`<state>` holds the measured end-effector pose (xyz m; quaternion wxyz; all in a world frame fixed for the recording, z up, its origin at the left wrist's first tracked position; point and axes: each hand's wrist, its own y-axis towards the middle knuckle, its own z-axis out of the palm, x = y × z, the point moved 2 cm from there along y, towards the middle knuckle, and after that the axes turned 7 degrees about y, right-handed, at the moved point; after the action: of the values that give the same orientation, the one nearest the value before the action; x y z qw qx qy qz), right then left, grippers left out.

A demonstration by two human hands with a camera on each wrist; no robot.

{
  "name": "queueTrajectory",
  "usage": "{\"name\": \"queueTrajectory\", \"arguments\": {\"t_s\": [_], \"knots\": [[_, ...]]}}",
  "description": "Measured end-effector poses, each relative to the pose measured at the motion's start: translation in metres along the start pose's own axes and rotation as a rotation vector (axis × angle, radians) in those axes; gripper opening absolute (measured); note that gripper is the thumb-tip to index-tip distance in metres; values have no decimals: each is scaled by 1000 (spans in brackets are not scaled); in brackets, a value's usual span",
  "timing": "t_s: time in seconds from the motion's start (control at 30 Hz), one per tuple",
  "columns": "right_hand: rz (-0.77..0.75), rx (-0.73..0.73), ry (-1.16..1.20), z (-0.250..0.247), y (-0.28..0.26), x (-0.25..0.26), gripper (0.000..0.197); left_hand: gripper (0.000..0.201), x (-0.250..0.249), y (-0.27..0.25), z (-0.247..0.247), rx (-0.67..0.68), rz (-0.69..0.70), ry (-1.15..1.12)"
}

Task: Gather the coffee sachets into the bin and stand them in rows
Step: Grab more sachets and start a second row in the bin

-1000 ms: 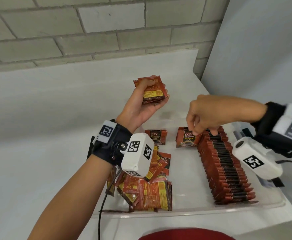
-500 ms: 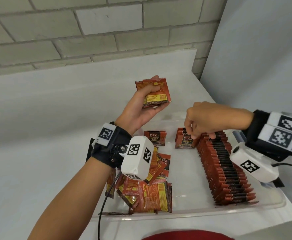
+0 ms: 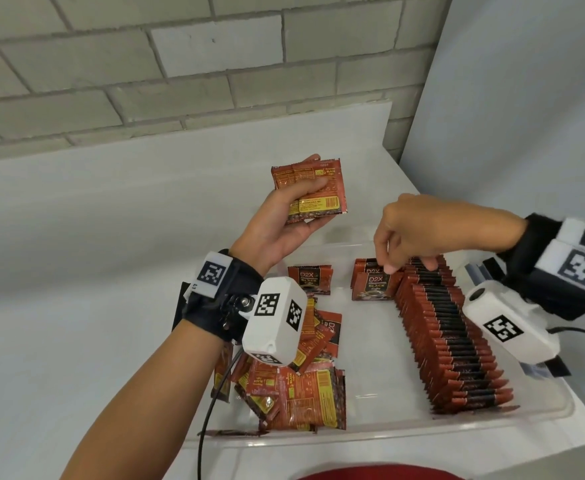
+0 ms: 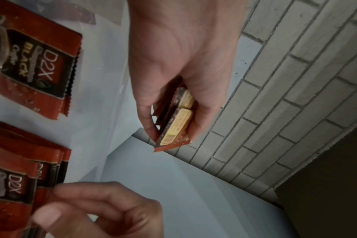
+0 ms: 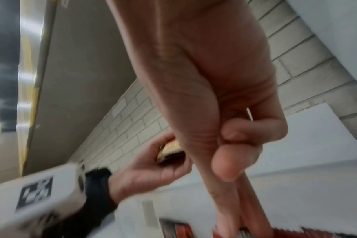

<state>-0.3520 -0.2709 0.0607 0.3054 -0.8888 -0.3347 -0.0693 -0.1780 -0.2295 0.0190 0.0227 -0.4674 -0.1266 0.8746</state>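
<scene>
the coffee sachets are showing red-brown foil with black "d2x black" panels on the front and yellow labels on the back. a long row (image 3: pixel 453 337) is standing on edge along the right side of the clear bin (image 3: pixel 547 415) on the white bench (image 3: pixel 76 306), and a loose heap (image 3: pixel 294 386) is lying at the bin's left. the left hand (image 3: pixel 284 223) is gripping a small stack (image 3: pixel 313 188) above the bin, thumb across it. the right hand (image 3: pixel 419 233) is pinching the front sachets (image 3: pixel 374 284) at the row's far end.
</scene>
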Motion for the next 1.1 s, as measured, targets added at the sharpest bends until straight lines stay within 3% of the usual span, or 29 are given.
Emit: {"name": "queueTrajectory", "arguments": {"t_s": [0.13, 0.27, 0.33, 0.43, 0.5, 0.67, 0.9, 1.1], "knots": [[-60, -122, 298, -21, -7, -1, 1, 21, 0, -1, 2, 41, -13, 57], [-128, -290, 704, -27, -7, 2, 24, 31, 1, -4, 7, 119, 18, 85], [-151, -331, 826, -23, -4, 6, 31, 37, 2, -5, 8, 158, 43, 80], [-165, -382, 932, -16, 1, 8, 31, 29, 3, -7, 11, 196, 40, 97], [-167, -410, 963, -14, 2, 7, 31, 22, 3, -9, 12, 197, 11, 117], [-250, -526, 987, -21, -8, 3, 24, 53, 2, -7, 11, 167, -84, 110], [-392, -584, 864, -26, -14, 4, 16, 25, 3, -7, 13, 174, -91, 5], [-392, -535, 840, -22, -14, 2, 28, 38, 2, -4, 10, 199, 14, -29]]}}
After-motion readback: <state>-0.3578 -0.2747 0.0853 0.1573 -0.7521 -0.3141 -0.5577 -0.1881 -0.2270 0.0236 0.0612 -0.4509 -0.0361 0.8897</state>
